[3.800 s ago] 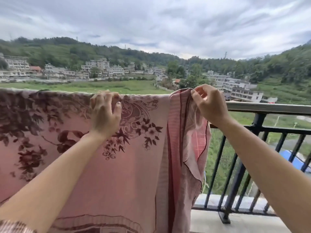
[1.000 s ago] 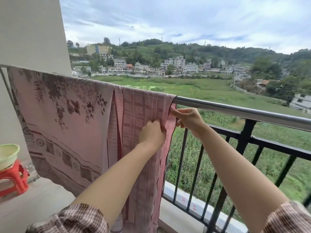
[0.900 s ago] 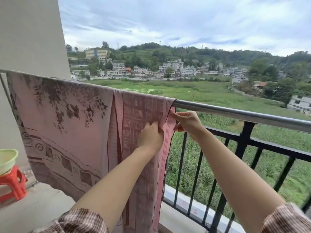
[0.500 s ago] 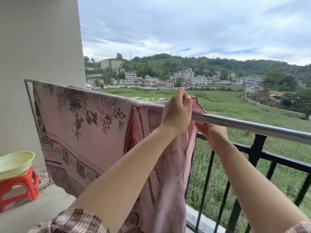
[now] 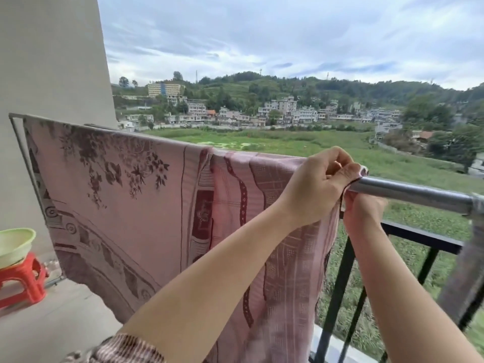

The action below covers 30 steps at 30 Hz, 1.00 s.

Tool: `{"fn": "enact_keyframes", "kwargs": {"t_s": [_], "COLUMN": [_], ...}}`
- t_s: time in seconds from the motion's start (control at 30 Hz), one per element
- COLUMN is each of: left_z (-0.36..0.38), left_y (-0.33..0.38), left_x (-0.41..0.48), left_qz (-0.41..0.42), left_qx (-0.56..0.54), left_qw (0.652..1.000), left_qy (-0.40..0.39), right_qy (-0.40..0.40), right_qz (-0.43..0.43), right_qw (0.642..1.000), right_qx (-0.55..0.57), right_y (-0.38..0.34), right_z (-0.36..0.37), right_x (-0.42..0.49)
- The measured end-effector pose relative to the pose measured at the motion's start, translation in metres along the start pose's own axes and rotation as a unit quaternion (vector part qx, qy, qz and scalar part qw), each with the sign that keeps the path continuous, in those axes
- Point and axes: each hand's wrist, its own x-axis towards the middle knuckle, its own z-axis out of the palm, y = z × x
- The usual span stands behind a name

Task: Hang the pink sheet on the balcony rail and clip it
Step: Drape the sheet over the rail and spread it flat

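1 sheet (image 5: pixel 131 205) over rail (image 5: pixel 419 193) | L hand (image 5: pixel 314 187) grips edge | R hand (image 5: pixel 362 216) fingers hidden, grip unclear

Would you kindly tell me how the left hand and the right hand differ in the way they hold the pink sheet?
The left hand sits on top of the balcony rail, while the right hand is beneath it. The left hand's curled fingers show plainly; the right hand's are mostly hidden behind the rail. Both grip the pink sheet at its right edge.
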Motion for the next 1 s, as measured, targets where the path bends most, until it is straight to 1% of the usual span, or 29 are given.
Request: {"fn": "enact_keyframes", "kwargs": {"t_s": [0.07,0.1,0.13,0.2,0.27,0.4,0.5,0.6,0.67,0.73,0.77,0.8,0.83,0.87,0.9,0.97,1.0], "left_z": [0.021,0.031,0.04,0.051,0.053,0.063,0.072,0.079,0.084,0.087,0.089,0.089,0.089,0.089,0.088,0.087,0.087], "left_y": [0.006,0.005,0.001,-0.013,-0.026,-0.035,-0.039,-0.042,-0.041,-0.038,-0.037,-0.035,-0.033,-0.028,-0.023,-0.005,0.004], "left_x": [0.001,-0.001,-0.004,-0.012,-0.021,-0.035,-0.037,-0.035,-0.033,-0.032,-0.033,-0.034,-0.036,-0.038,-0.039,-0.038,-0.037], "left_qz": [0.018,0.016,0.009,-0.007,-0.019,-0.03,-0.051,-0.044,-0.029,-0.031,-0.041,-0.051,-0.059,-0.065,-0.069,-0.055,-0.041], "left_qx": [0.012,0.029,0.051,0.089,0.115,0.213,0.229,0.229,0.241,0.23,0.211,0.189,0.168,0.143,0.108,0.021,-0.018], "left_qw": [0.999,0.999,0.998,0.996,0.993,0.976,0.971,0.97,0.967,0.968,0.972,0.976,0.98,0.985,0.989,0.997,0.999], "left_qy": [-0.033,-0.043,-0.041,-0.012,0.013,0.034,0.051,0.063,0.078,0.093,0.094,0.09,0.084,0.076,0.067,0.047,0.031], "right_qy": [0.03,0.028,0.006,-0.065,-0.117,-0.168,-0.195,-0.217,-0.222,-0.232,-0.239,-0.242,-0.232,-0.205,-0.167,-0.086,-0.055], "right_qz": [-0.023,-0.021,-0.011,0.02,0.026,-0.012,-0.072,-0.124,-0.157,-0.161,-0.149,-0.135,-0.127,-0.141,-0.176,-0.244,-0.262], "right_qw": [0.998,0.996,0.994,0.984,0.959,0.899,0.848,0.803,0.787,0.773,0.772,0.787,0.815,0.844,0.862,0.876,0.881], "right_qx": [-0.058,-0.083,-0.105,-0.167,-0.256,-0.405,-0.487,-0.542,-0.555,-0.568,-0.569,-0.552,-0.516,-0.475,-0.445,-0.408,-0.389], "right_y": [-0.012,-0.016,-0.015,-0.009,-0.007,-0.014,-0.016,-0.025,-0.033,-0.039,-0.042,-0.045,-0.047,-0.051,-0.054,-0.059,-0.06], "right_z": [-0.016,-0.025,-0.035,-0.056,-0.073,-0.087,-0.094,-0.105,-0.108,-0.107,-0.105,-0.103,-0.102,-0.1,-0.097,-0.093,-0.09], "right_x": [0.002,0.002,0.003,0.004,0.006,0.001,-0.01,-0.023,-0.028,-0.029,-0.029,-0.03,-0.031,-0.034,-0.037,-0.045,-0.05]}}
